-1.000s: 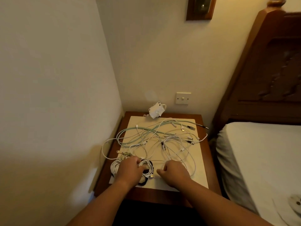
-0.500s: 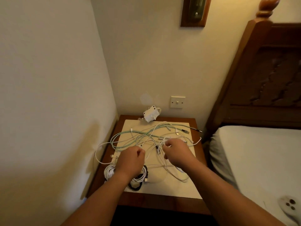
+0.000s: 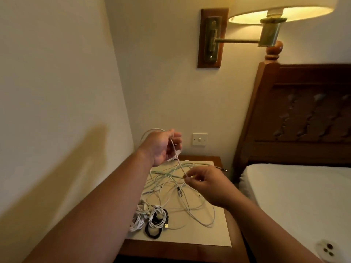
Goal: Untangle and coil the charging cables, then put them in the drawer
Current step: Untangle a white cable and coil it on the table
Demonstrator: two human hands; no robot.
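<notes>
Nightstand (image 3: 190,239) at lower centre carries the tangle (image 3: 171,188). I note one white cable (image 3: 179,161) taut, steeply diagonal — left hand (image 3: 163,149) gripping above, right hand (image 3: 209,186) pinching its lower end.

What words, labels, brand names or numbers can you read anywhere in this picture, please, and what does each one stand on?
No text can be read anywhere in this view.
wall switch: plain plate, no lettering.
lamp bracket: no marking shows.
USB plug and the lifted white cable: too small to show any print.
round white object on the bed: three dark dots only, no letters.
</notes>
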